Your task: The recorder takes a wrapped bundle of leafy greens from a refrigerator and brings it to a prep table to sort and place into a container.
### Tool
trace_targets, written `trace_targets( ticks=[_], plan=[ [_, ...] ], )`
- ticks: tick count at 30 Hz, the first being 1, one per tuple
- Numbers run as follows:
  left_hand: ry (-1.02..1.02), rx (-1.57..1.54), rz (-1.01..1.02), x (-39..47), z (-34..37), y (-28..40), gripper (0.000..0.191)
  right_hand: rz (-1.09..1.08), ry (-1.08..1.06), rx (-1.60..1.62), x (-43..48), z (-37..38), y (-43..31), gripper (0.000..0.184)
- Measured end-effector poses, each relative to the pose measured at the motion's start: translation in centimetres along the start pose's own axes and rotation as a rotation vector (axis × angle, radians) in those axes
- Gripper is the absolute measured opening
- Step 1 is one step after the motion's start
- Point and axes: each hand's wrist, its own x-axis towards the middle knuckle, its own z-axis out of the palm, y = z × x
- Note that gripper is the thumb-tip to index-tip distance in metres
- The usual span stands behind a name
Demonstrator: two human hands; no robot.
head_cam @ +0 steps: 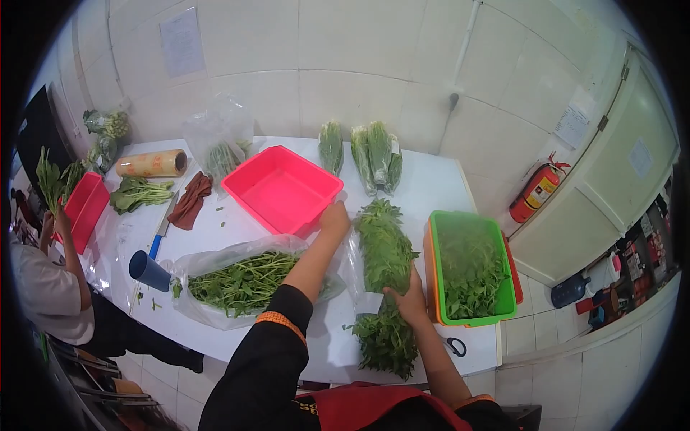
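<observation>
At the near right corner of a bright pink plastic tub (275, 186), my left hand (335, 220) grips the rim. The tub holds nothing and sits tilted or turned cornerwise. My right hand (411, 297) is around the right side of a long bundle of leafy greens (380, 248), thumb on top. More dark leaves (385, 345) spread from its near end. A clear plastic bag (353, 264) and a white paper slip (368, 303) lie along the bundle's left side. Left of my forearm is an opened plastic bag (215, 258) full of cut green stems (242, 283).
Stacked green and orange tubs (506, 312) hold greens on the right, near black-handled scissors (456, 347). Wrapped greens (377, 156) stand at the back. Leftward are a blue cup (150, 271), a knife (161, 226), a brown cloth (191, 200), a film roll (151, 163) and a co-worker (54, 291) holding greens.
</observation>
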Motion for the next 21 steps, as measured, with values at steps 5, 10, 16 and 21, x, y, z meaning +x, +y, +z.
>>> trace_targets(
  ticks=[5,10,16,21],
  plan=[
    [-0.110,0.117,-0.010,-1.8,-1.4,2.1,0.023,-0.003,0.013,-0.031,-0.2,-0.1,-0.4,0.091],
    [-0.286,-0.231,0.123,-12.8,-7.3,8.5,0.036,-0.018,0.065,-0.027,-1.0,-1.4,-0.7,0.087],
    [-0.454,-0.364,0.014,-20.9,-8.6,4.2,0.034,-0.083,0.071,-0.111,-4.9,-4.1,-5.3,0.049],
    [-0.276,-0.339,-0.023,-22.0,-11.7,1.7,0.019,-0.149,0.047,-0.353,-6.9,-4.1,-6.5,0.030]
  ],
)
